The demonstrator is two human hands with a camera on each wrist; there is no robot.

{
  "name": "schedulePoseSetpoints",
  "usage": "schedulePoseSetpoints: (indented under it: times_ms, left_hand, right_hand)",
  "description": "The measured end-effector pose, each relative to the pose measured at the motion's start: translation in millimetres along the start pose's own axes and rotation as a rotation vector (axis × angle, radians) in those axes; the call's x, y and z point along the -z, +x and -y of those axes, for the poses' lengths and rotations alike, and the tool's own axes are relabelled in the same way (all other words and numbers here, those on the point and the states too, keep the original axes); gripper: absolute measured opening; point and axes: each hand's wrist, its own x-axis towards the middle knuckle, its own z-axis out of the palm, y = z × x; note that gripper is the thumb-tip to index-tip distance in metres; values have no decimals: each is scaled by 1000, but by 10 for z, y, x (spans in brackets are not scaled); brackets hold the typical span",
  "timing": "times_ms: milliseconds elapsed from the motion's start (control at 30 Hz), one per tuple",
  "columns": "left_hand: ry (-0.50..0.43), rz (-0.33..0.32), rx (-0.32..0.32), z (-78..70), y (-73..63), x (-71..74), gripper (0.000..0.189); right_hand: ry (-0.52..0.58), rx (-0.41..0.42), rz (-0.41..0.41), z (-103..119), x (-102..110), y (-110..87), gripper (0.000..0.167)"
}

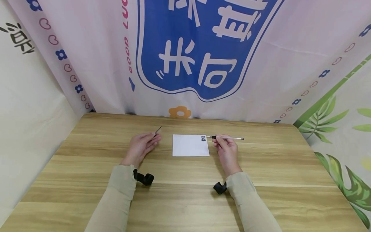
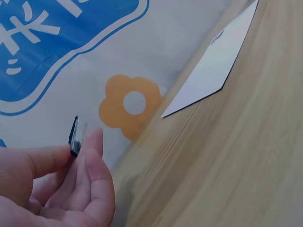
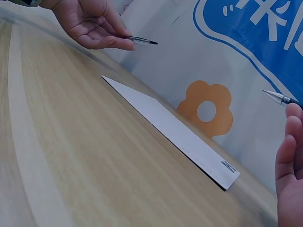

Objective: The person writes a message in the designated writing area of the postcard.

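My left hand [image 1: 141, 149] pinches a clear pen cap with a black clip [image 2: 75, 137] between thumb and fingers, held above the table left of a white card. In my right hand [image 1: 228, 154] is a gel pen [image 1: 236, 138] with a clear barrel and black grip. Its bare metal tip [image 3: 276, 97] points left, near the card's upper right corner in the head view; in the right wrist view it is raised off the table. The white card [image 1: 189, 147] lies flat between both hands, with a small dark printed mark [image 1: 203, 138] in that corner.
A wood-grain table [image 1: 179, 203] spans the space under both arms. Behind it hangs a printed curtain [image 1: 110, 80] with a blue emblem and an orange flower, meeting the table's back edge. Black wrist cameras [image 1: 148, 179] sit on both forearms.
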Motion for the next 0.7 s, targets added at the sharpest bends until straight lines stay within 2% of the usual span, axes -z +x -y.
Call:
schedulePoseSetpoints:
  times_ms: [200,500,700]
  left_hand:
    - [-24,-74,-14,2,22,95,43]
    - [-50,-129,-1,-30,0,220,45]
    - [-4,-186,-17,-67,-16,273,42]
  right_hand:
    - [-9,3,7,-8,1,-6,20]
    - [-28,-7,9,-8,-9,-11,19]
    - [-25,-6,7,-8,-14,-13,21]
